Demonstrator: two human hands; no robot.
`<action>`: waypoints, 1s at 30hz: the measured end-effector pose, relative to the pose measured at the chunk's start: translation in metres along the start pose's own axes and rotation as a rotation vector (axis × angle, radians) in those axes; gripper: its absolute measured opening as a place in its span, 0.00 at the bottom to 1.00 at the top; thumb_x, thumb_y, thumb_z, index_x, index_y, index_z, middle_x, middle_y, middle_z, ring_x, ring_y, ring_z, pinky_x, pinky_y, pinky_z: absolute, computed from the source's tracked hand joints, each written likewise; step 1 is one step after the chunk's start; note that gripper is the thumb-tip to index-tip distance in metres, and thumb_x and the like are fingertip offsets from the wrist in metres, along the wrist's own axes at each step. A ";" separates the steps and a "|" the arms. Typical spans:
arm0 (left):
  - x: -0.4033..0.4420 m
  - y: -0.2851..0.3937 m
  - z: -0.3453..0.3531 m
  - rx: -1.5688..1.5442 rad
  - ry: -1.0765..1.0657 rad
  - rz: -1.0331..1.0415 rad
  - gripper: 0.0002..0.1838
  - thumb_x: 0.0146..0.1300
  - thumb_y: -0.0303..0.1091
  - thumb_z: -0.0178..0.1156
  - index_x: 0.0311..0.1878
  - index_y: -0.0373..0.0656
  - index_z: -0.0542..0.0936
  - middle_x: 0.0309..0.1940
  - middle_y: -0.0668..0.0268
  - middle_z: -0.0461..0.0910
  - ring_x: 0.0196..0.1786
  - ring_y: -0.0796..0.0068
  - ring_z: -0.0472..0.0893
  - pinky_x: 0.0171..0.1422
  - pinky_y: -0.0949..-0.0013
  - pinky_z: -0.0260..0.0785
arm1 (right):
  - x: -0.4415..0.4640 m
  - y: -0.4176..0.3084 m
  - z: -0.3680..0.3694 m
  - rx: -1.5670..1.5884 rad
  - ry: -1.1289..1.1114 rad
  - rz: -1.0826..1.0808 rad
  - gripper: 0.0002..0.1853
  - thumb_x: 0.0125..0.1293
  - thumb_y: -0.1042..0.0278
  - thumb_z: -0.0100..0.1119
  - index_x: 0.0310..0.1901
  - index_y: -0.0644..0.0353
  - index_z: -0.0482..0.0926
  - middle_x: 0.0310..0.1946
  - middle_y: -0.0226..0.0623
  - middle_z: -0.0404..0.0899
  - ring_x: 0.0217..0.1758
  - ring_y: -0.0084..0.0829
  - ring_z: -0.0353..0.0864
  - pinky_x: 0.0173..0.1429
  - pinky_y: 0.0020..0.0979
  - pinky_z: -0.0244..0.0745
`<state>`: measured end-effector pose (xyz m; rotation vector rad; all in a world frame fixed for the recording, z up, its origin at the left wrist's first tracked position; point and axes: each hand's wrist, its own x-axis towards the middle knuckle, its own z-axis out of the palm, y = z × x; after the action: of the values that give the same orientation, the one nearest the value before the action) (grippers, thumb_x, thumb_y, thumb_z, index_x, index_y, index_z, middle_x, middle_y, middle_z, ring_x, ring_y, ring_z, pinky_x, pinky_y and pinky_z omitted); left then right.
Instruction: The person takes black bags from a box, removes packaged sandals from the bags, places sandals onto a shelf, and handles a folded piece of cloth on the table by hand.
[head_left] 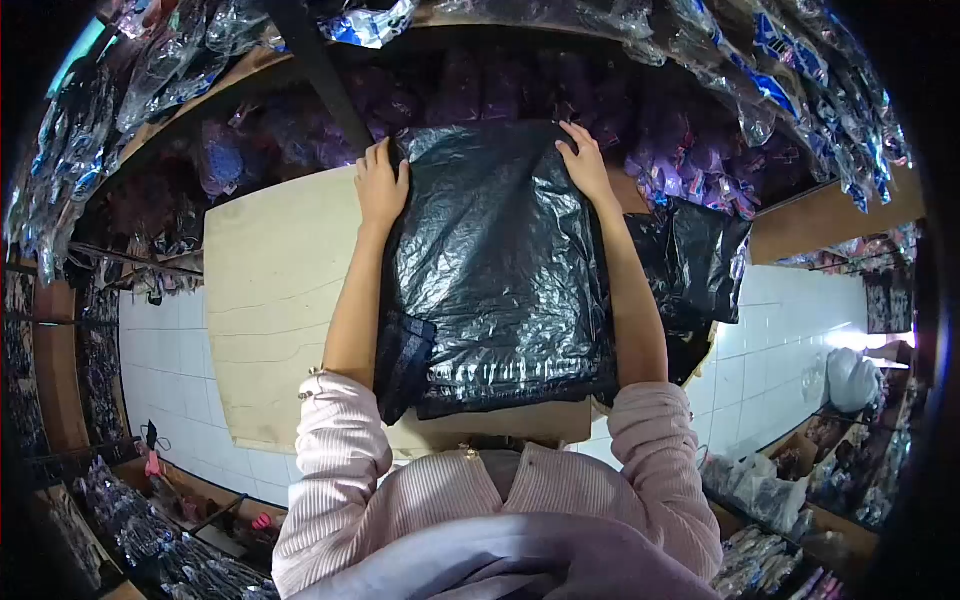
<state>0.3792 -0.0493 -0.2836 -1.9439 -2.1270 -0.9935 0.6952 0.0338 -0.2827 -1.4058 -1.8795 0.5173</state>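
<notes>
A large black plastic bag (490,270) lies spread out in front of me, shiny and wrinkled, its lower edge near my body. My left hand (382,190) rests at its upper left edge, fingers slightly bent and thumb apart. At the upper right corner, my right hand (586,168) touches the plastic with thumb and fingers spread. Dark blue folded fabric (408,350) sticks out beside the bag's lower left side. Another black plastic bag (700,255) lies to the right, beyond my right forearm.
Beneath the bag is a pale board (280,310) over white tiles (165,350). Racks of plastic-wrapped goods (800,80) surround the work area. A white plastic bag (852,380) stands at the right, and pink-handled scissors (153,462) are at the lower left.
</notes>
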 end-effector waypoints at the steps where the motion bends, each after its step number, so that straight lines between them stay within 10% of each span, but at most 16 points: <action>1: -0.005 -0.003 0.001 -0.105 0.047 0.013 0.29 0.57 0.35 0.56 0.62 0.39 0.63 0.55 0.54 0.67 0.56 0.52 0.66 0.58 0.53 0.60 | 0.000 0.000 -0.002 0.006 -0.036 -0.030 0.27 0.61 0.59 0.54 0.62 0.55 0.65 0.63 0.45 0.61 0.66 0.47 0.58 0.68 0.39 0.53; 8: -0.064 0.003 -0.040 -1.034 -0.182 -0.575 0.31 0.66 0.30 0.45 0.69 0.34 0.48 0.70 0.54 0.50 0.72 0.64 0.50 0.73 0.68 0.43 | -0.066 -0.016 -0.026 0.195 -0.082 0.158 0.36 0.65 0.56 0.50 0.67 0.69 0.48 0.66 0.56 0.51 0.71 0.45 0.49 0.71 0.36 0.46; 12: -0.095 0.005 -0.054 -1.181 -0.138 -0.679 0.27 0.66 0.28 0.44 0.68 0.36 0.53 0.68 0.54 0.55 0.71 0.65 0.53 0.72 0.69 0.45 | -0.139 -0.047 -0.047 0.131 0.039 0.077 0.26 0.62 0.66 0.54 0.60 0.63 0.62 0.59 0.51 0.63 0.65 0.47 0.61 0.66 0.36 0.56; 16: -0.126 0.008 -0.066 -0.958 -0.163 -0.595 0.22 0.65 0.27 0.48 0.62 0.35 0.61 0.64 0.54 0.61 0.68 0.64 0.59 0.70 0.69 0.49 | -0.186 -0.075 -0.069 -0.158 0.137 0.088 0.11 0.57 0.64 0.62 0.39 0.59 0.77 0.47 0.42 0.72 0.53 0.44 0.70 0.55 0.37 0.67; 19: -0.146 0.013 -0.077 -0.186 -0.151 -0.254 0.18 0.62 0.38 0.57 0.46 0.33 0.71 0.39 0.54 0.69 0.43 0.59 0.70 0.50 0.61 0.63 | -0.209 -0.081 -0.079 -0.296 0.094 0.189 0.12 0.53 0.59 0.65 0.30 0.59 0.79 0.43 0.39 0.74 0.49 0.42 0.72 0.50 0.37 0.68; 30: -0.176 0.011 -0.106 -0.246 -0.279 -0.303 0.10 0.63 0.35 0.54 0.37 0.36 0.73 0.35 0.58 0.70 0.37 0.62 0.72 0.44 0.65 0.64 | -0.220 -0.064 -0.087 -0.020 0.075 0.230 0.10 0.52 0.65 0.66 0.29 0.63 0.81 0.34 0.40 0.77 0.36 0.39 0.78 0.42 0.32 0.71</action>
<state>0.3846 -0.2553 -0.2805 -2.0087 -2.6282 -1.1383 0.7497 -0.2026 -0.2492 -1.6424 -1.6777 0.5494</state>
